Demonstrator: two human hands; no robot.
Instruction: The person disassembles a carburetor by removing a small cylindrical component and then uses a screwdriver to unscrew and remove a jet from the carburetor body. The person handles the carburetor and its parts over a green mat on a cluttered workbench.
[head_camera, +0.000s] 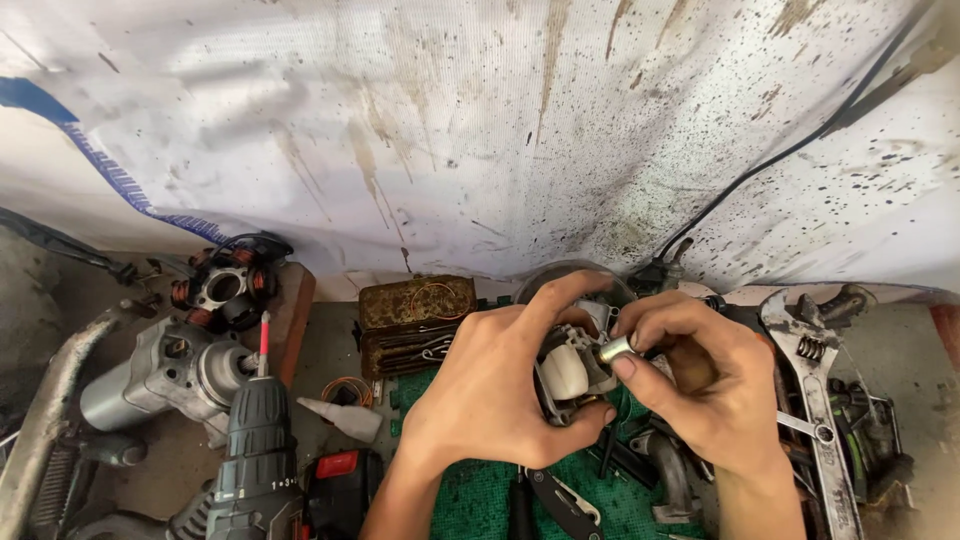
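Both hands meet, fingers curled — left (500, 385), right (690, 375).

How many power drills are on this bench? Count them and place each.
1: the dark grey cordless drill at lower left, red-tipped bit up, left of both hands. Clutter may hide more.

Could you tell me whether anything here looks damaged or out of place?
The white sheet behind the bench is spattered with dark specks and brown streaks. The tin looks rusty. Tools lie jumbled around both hands, the left and the right.
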